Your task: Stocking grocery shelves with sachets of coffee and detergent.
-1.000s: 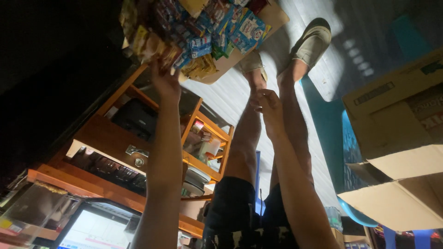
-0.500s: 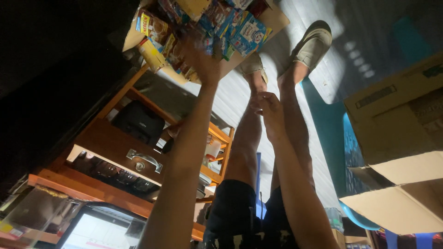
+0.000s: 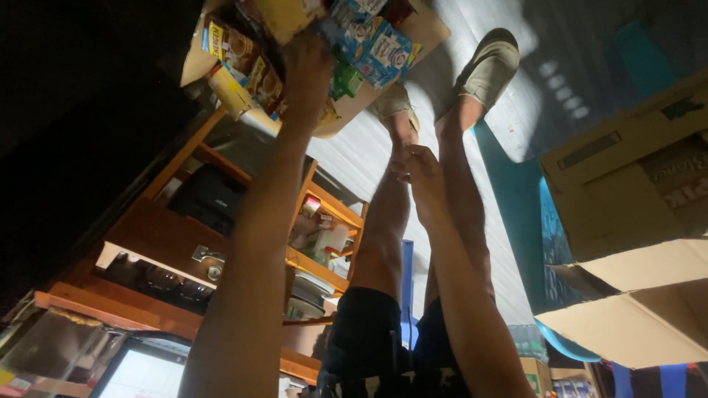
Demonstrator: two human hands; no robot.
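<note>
A big brown cardboard box sits at right with flaps open. An open carton of blue and yellow packets lies on the floor. The left hand reaches into it, fingers hidden among packets. The right hand rests against the leg, fingers curled together.

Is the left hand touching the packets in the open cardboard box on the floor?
Touching. The head view shows the left hand down among the packets in the cardboard box, fingers buried between them with no gap.
</note>
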